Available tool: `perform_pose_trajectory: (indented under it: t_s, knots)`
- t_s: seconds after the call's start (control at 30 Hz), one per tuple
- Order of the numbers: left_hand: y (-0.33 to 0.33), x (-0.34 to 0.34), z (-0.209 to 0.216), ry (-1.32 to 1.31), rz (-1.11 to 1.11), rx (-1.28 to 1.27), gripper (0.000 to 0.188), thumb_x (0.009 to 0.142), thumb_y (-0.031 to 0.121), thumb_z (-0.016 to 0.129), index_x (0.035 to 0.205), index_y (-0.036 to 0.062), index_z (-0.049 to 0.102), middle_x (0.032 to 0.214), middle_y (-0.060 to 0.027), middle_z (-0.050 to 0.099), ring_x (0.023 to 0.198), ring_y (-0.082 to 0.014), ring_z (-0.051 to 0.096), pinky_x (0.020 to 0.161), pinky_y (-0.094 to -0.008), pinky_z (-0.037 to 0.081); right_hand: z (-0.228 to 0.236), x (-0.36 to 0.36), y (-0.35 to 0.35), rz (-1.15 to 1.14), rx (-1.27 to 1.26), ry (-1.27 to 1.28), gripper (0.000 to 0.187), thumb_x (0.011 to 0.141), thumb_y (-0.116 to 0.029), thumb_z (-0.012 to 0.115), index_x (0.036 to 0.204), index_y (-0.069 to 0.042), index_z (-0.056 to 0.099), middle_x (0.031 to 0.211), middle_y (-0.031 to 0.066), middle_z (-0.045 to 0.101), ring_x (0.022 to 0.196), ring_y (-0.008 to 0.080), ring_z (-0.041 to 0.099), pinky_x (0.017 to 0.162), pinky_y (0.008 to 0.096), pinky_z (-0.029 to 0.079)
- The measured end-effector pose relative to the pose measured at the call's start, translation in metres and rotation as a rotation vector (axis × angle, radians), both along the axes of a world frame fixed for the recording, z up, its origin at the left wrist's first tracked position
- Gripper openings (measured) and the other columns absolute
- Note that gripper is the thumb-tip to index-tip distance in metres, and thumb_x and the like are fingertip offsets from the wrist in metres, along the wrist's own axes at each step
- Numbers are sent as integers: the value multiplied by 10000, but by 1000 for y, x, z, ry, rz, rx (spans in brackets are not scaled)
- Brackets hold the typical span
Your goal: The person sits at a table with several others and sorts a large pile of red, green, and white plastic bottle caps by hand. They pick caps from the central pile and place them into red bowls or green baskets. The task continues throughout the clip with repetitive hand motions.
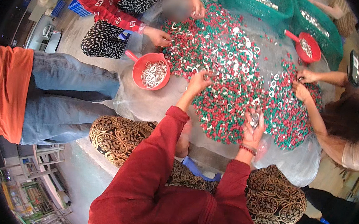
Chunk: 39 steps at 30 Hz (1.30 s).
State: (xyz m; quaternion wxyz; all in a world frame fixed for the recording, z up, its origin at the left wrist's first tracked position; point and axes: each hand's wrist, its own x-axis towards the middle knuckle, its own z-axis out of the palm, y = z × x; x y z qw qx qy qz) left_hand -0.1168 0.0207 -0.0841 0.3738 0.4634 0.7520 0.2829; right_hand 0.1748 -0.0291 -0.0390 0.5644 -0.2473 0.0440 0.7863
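A wide heap of small red, green and white pebble-like pieces [219, 119] is spread before me, with pale silvery rings and loops [273, 83] mixed in. My left hand [199, 81] reaches to the heap's near left part, its fingers bent together at the pieces. Whatever they pinch is too small to make out. Turned palm up, my right hand [254, 128] cups a few silvery metal pieces [254, 119] in curled fingers, above the near edge of the heap. A red bead bracelet circles that wrist.
A red scoop [138, 80] full of silvery rings lies left of the heap; another red scoop [312, 56] is at far right. Green baskets [261, 11] stand behind. Co-workers' hands [159, 37] work at the far left, others [303, 86] at right. Clear plastic sheeting [172, 99] lies underneath.
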Motion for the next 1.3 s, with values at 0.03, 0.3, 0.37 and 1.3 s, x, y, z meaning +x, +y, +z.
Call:
perform_pose_trajectory:
  t_s: [0.03,0.3,0.37,1.3]
  knots:
    - [-9,-4,-5,202,-36,69,370,682,194,733,1020,71,649,853,-163,676,848,-289,661,764,-383,503,2,-4,-5,-15,50,40,316,966,-296,454,1112,-26,529,933,132,526,611,165,443,278,172,349]
    - [-14,-24,-10,-867,291,-134,293,905,354,560,850,70,605,661,16,541,589,-123,541,532,-301,453,-13,-7,-12,83,78,373,366,968,-284,432,1208,-20,516,1016,158,561,674,218,492,371,233,447]
    - [-4,-17,-1,-1059,369,-94,338,897,419,567,827,90,529,688,34,488,551,-96,478,498,-251,425,-9,-12,-9,43,-87,127,364,959,-264,451,1228,-24,498,1032,154,566,717,231,516,376,227,447]
    - [39,-18,3,-803,171,4,234,826,246,615,973,72,668,821,-37,662,715,-121,636,526,-277,454,-4,-51,-7,227,45,16,248,867,-42,528,1115,-50,515,1085,134,511,837,225,492,368,179,408]
